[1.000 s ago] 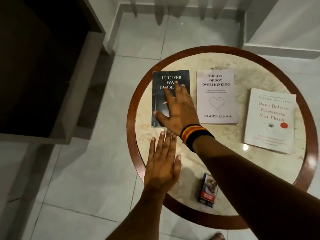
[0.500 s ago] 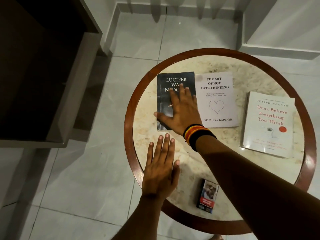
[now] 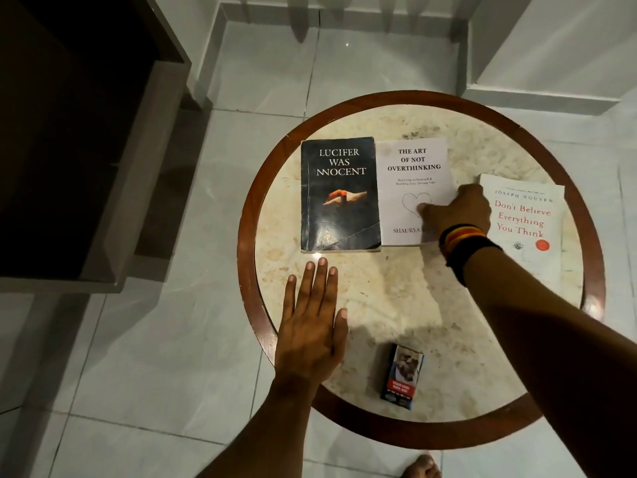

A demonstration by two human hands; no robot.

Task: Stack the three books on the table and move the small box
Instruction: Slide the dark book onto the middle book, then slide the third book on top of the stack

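Right hand (image 3: 460,210) pinches the white paperback book's (image 3: 412,167) right edge, probably to lift it for stacking. Left hand (image 3: 312,326) lies flat, fingers spread, near the round marble table's (image 3: 379,291) left edge, holding nothing.

Three books in row on table (image 3: 396,305): two left ones touching, third apart right; small box (image 3: 401,381) near front edge

— Where does the single head view look from?
— From above, steeply down, facing forward over the round table (image 3: 248,257), near enough that its near edge sits low in frame.
— What surrounds it?
— Tiled floor (image 3: 144,339), a wall base beyond the far edge.
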